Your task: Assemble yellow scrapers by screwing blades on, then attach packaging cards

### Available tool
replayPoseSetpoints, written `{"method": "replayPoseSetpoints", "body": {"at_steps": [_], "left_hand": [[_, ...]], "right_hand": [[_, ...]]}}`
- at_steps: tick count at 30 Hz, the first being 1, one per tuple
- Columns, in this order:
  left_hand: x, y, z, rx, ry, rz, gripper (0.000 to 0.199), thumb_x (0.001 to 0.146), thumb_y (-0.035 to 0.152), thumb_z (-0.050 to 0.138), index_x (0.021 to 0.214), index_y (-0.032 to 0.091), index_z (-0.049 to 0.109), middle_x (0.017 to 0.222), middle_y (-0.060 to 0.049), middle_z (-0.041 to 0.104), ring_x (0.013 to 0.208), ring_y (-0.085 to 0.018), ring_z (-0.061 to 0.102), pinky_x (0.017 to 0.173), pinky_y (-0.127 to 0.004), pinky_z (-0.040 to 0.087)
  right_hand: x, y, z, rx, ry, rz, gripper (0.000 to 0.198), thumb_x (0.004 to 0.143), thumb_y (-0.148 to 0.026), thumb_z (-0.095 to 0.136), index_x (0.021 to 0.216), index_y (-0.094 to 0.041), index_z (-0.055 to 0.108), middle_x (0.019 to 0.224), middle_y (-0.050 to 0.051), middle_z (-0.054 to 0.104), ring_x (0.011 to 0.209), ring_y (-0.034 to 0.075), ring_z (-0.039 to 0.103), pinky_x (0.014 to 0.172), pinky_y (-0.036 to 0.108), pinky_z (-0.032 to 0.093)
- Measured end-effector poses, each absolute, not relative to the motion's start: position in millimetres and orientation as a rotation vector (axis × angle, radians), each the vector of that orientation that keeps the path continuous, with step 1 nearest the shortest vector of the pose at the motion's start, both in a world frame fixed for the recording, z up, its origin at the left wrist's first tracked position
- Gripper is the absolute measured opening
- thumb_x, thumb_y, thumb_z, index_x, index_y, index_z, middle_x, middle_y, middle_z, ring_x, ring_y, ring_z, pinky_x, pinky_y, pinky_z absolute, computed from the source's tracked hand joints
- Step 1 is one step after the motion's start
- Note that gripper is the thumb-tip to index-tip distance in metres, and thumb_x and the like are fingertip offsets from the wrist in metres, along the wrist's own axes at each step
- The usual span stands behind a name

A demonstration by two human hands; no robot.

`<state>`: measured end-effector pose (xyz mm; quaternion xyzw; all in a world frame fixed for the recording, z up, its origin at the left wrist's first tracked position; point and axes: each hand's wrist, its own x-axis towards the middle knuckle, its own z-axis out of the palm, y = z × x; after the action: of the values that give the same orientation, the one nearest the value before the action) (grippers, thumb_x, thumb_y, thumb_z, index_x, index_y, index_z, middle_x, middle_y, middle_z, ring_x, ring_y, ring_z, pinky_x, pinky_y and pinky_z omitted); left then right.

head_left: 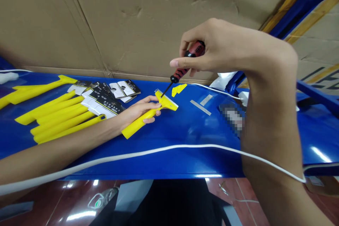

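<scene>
My left hand (141, 111) is wrapped round the neck of a yellow scraper (139, 123), whose wide head points away to the right. A blade edge shows along that head. Above it, my right hand (203, 47) grips the red and black handle of a screwdriver (180, 72). The screwdriver slants down, its tip at a screw spot on the scraper's head. Just beyond the head lie small yellow plastic pieces (179, 89). Two flat metal blades (200, 107) rest on the blue table to the right.
Several yellow scraper handles (60, 113) and black-and-white cards (102, 97) lie on the blue table (169, 162) at left. A white cable (169, 147) crosses in front. A pixelated object (233, 118) lies near my right forearm. Cardboard (132, 24) stands behind.
</scene>
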<state>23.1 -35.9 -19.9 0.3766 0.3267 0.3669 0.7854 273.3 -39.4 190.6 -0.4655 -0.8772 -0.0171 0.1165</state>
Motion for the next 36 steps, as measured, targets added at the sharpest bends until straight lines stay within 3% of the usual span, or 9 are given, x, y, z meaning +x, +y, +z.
{"method": "replayPoseSetpoints", "body": {"at_steps": [3, 9, 14, 20, 27, 36], "left_hand": [[22, -36, -21, 0.829, 0.700, 0.795, 0.033, 0.092, 0.010, 0.086, 0.113, 0.020, 0.063, 0.095, -0.008, 0.074, 0.058, -0.011, 0.066, 0.037, -0.012, 0.031], [19, -37, -20, 0.879, 0.714, 0.740, 0.029, 0.100, 0.019, 0.082, 0.118, 0.020, 0.061, 0.085, -0.006, 0.073, 0.044, -0.007, 0.055, 0.038, -0.013, 0.033], [19, -36, -21, 0.925, 0.713, 0.718, 0.028, 0.103, 0.023, 0.080, 0.120, 0.019, 0.058, 0.086, -0.008, 0.075, 0.043, -0.008, 0.057, 0.038, -0.016, 0.035], [20, -36, -22, 0.932, 0.731, 0.695, 0.031, 0.104, 0.022, 0.077, 0.129, 0.014, 0.060, 0.089, -0.010, 0.076, 0.044, -0.009, 0.057, 0.039, -0.018, 0.040], [21, -38, -18, 0.937, 0.741, 0.689, 0.032, 0.104, 0.022, 0.077, 0.131, 0.011, 0.062, 0.092, -0.011, 0.076, 0.044, -0.007, 0.054, 0.040, -0.019, 0.041], [20, -36, -24, 0.935, 0.727, 0.725, 0.037, 0.099, 0.022, 0.084, 0.128, 0.015, 0.062, 0.094, -0.012, 0.076, 0.051, -0.010, 0.060, 0.040, -0.018, 0.038]], "right_hand": [[277, -39, 192, -1.372, -2.590, -0.021, 0.041, 0.096, -0.073, 0.077, 0.095, -0.032, 0.081, 0.089, 0.004, 0.080, 0.077, 0.023, 0.064, 0.061, 0.041, 0.044], [278, -41, 192, -1.263, -2.589, 0.301, 0.025, 0.078, -0.056, 0.092, 0.099, -0.046, 0.083, 0.099, -0.001, 0.084, 0.100, 0.032, 0.075, 0.069, 0.043, 0.054], [274, -43, 192, -1.216, -2.622, 0.201, 0.018, 0.086, -0.051, 0.087, 0.099, -0.040, 0.081, 0.105, 0.000, 0.084, 0.098, 0.030, 0.075, 0.075, 0.044, 0.053], [267, -47, 192, -1.275, -2.540, 0.223, 0.024, 0.080, -0.055, 0.090, 0.093, -0.038, 0.081, 0.096, 0.003, 0.083, 0.094, 0.032, 0.072, 0.072, 0.042, 0.046], [263, -49, 190, -1.262, -2.531, 0.167, 0.023, 0.083, -0.058, 0.087, 0.093, -0.037, 0.082, 0.091, 0.003, 0.081, 0.084, 0.030, 0.068, 0.069, 0.043, 0.042], [264, -46, 188, -1.327, -2.500, 0.018, 0.041, 0.092, -0.073, 0.079, 0.091, -0.032, 0.081, 0.085, 0.003, 0.079, 0.079, 0.026, 0.067, 0.066, 0.039, 0.039]]}}
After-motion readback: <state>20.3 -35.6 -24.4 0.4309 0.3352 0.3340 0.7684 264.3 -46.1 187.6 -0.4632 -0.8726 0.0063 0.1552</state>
